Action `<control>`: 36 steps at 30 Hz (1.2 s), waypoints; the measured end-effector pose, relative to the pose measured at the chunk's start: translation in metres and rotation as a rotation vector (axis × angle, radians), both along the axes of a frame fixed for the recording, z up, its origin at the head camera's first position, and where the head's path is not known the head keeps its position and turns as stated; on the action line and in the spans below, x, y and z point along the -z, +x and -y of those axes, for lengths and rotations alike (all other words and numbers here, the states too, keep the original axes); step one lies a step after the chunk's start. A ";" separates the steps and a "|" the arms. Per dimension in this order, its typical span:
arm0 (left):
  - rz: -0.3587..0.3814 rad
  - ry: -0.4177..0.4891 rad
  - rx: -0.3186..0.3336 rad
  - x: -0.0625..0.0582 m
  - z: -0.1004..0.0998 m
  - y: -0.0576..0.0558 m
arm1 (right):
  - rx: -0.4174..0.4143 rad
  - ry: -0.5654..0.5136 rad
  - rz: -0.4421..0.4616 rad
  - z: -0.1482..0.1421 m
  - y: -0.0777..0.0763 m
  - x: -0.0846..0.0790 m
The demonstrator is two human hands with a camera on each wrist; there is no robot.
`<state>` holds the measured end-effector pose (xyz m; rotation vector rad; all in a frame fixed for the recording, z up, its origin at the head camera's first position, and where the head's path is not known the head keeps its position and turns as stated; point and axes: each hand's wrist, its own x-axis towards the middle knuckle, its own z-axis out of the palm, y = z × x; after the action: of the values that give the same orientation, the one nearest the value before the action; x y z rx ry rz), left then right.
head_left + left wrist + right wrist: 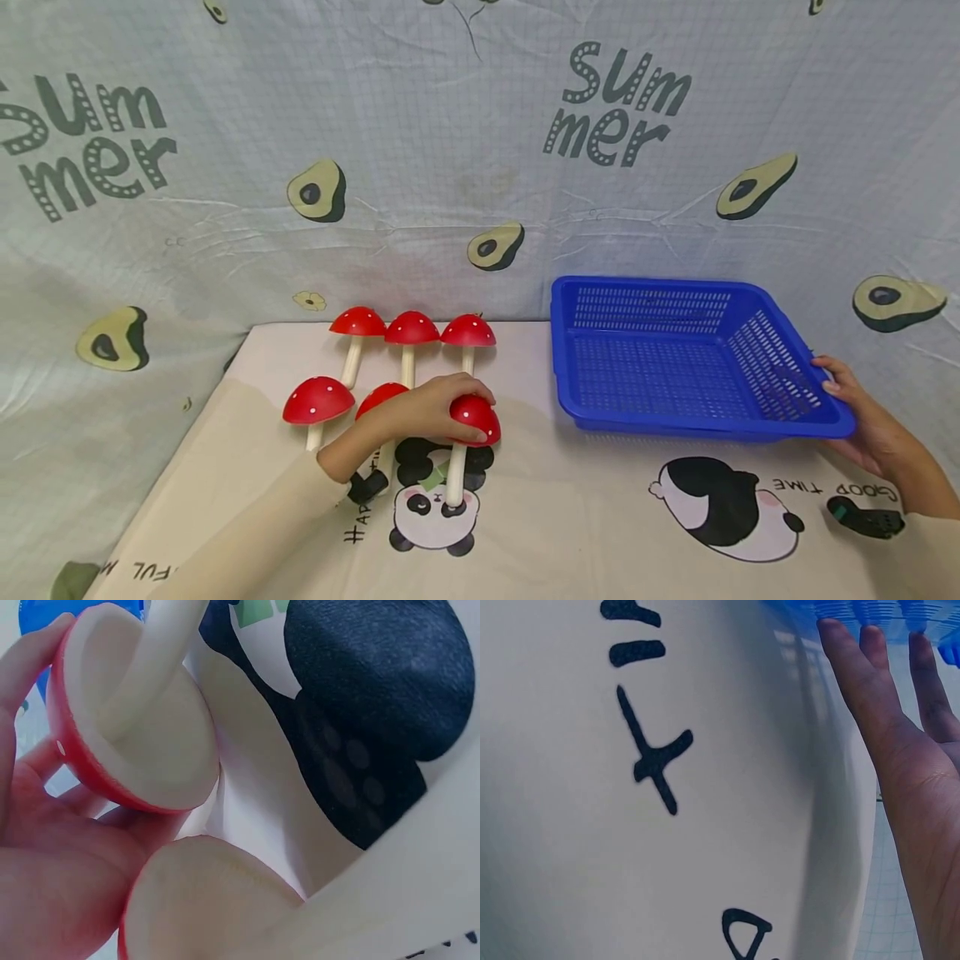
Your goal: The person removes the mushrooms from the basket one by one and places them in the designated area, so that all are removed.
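My left hand (431,408) grips the red cap of a toy mushroom (476,419) at the front right of the group, its pale stem pointing toward me. In the left wrist view, thumb and fingers curl about that cap's outside, its hollow underside facing the camera. Another mushroom (202,900) lies right beside the hand. On the right, my right hand (862,417) holds the blue plastic basket (705,427) by its right edge, a thumb and finger at the rim. From the right wrist view, other fingertips touch its slotted underside.
Behind the left hand, three more mushrooms (412,327) stand in a row by the back edge. A front-left mushroom (318,400) lies near the left sleeve. A printed cloth (585,517) covers the table, and a patterned sheet (420,167) hangs behind.
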<state>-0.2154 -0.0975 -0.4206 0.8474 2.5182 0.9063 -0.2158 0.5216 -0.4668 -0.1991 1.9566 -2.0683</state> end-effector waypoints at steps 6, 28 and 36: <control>0.022 -0.047 0.022 -0.006 -0.001 -0.002 | 0.031 0.029 -0.015 0.000 0.000 0.001; 0.032 -0.158 -0.064 -0.014 0.002 -0.004 | 0.017 0.034 -0.058 0.001 -0.001 0.005; 0.066 -0.155 -0.043 -0.014 0.003 -0.002 | 0.020 0.028 -0.042 0.001 -0.001 0.005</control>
<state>-0.2175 -0.1005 -0.4063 0.7065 2.5197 0.7278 -0.2166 0.5203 -0.4715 -0.2202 2.0188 -2.0640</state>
